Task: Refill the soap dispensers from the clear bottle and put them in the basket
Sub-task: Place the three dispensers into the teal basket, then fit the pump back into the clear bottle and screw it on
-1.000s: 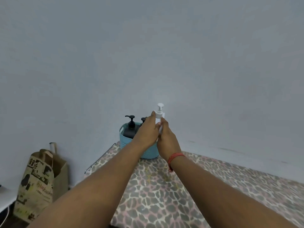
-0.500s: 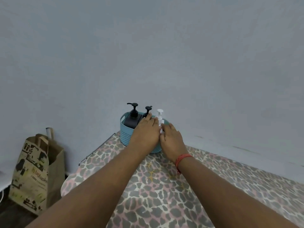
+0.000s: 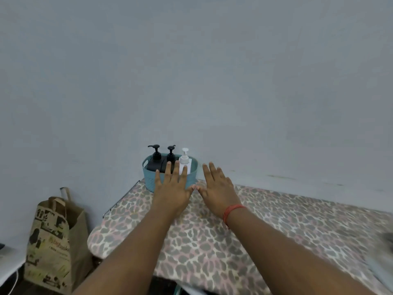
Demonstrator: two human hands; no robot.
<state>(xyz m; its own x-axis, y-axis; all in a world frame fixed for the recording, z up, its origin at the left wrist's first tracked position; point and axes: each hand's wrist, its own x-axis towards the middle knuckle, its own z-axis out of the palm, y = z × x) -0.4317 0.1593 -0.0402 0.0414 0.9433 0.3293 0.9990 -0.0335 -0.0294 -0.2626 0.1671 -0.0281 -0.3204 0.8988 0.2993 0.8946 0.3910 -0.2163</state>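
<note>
A teal basket (image 3: pixel 148 179) stands at the far end of the leopard-print board, against the wall. Inside it stand two black pump dispensers (image 3: pixel 156 160) (image 3: pixel 171 155) and a white pump dispenser (image 3: pixel 184 160) on the right. My left hand (image 3: pixel 172 187) is flat with fingers spread, in front of the basket, covering part of its front wall. My right hand (image 3: pixel 219 186) is spread open just right of the basket, with a red thread on its wrist. Both hands hold nothing. No clear bottle is in view.
The leopard-print ironing board (image 3: pixel 212 241) runs from the basket toward me and to the right. A printed paper bag (image 3: pixel 53 243) stands on the floor at the left. The grey wall sits right behind the basket. A blurred object (image 3: pixel 385 241) shows at the right edge.
Both hands lowered the white dispenser into the basket, let it go, and now pull back with fingers spread.
</note>
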